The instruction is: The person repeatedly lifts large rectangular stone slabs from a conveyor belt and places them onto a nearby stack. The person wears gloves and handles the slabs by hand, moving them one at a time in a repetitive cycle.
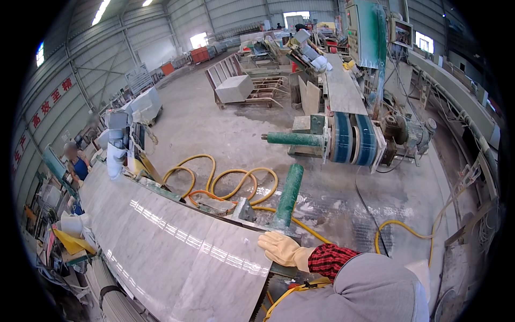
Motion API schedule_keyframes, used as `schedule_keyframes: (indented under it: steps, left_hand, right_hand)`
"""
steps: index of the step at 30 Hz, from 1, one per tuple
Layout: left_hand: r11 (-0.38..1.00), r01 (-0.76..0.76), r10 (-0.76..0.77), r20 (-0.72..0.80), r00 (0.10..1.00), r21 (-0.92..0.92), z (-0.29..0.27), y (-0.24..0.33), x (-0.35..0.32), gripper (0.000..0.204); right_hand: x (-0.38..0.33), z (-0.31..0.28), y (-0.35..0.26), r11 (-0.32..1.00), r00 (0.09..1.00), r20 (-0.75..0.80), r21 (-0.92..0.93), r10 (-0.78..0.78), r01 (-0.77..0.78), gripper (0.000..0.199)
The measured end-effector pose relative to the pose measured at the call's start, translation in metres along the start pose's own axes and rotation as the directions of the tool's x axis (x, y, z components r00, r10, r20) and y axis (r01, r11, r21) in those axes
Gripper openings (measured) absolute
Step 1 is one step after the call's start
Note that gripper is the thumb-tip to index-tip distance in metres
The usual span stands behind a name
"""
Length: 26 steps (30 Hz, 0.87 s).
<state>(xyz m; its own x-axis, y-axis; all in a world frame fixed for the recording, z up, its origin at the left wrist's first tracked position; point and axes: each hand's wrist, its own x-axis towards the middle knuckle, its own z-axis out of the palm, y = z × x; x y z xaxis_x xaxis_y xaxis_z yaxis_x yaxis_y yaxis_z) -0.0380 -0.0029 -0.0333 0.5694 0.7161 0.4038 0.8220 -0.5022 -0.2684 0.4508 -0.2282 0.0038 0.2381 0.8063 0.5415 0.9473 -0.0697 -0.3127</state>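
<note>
Gloved right hand (pixel 283 250) rests on marble slab (pixel 177 241); green roller (pixel 288 196) beside.

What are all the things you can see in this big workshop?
Stone slab: one, pale grey, polished, lower left.
Green roller: one, green, upright by the slab's edge.
Hoses: several, yellow and orange, coiled on the floor.
Machine with blue wheels: one, centre right.
Stone block: one, grey, on a rack behind.
Another person: one, far left.
Right hand: cream glove, resting flat on the slab's edge; red checked cuff.
Left hand: not in view.
</note>
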Motion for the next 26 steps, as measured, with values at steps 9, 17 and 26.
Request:
schedule_keyframes:
  steps: [9,17,26]
  left_hand:
    - [1.000,-0.019,0.020,0.050,0.999,-0.025,-0.065,0.014,-0.026,0.041]
    - [0.999,-0.022,0.015,0.167,0.986,0.036,-0.072,0.023,-0.077,0.045]
    - [0.937,0.243,-0.231,0.077,0.970,-0.251,-0.022,-0.001,-0.132,0.052]
  right_hand:
    - [0.012,-0.003,-0.007,0.996,0.999,0.003,0.074,-0.042,0.042,0.040]
    - [0.003,-0.013,0.000,0.994,0.998,0.046,0.096,0.042,-0.047,0.036]
    - [0.018,-0.013,-0.010,0.991,0.930,0.343,-0.019,0.134,-0.136,0.044]
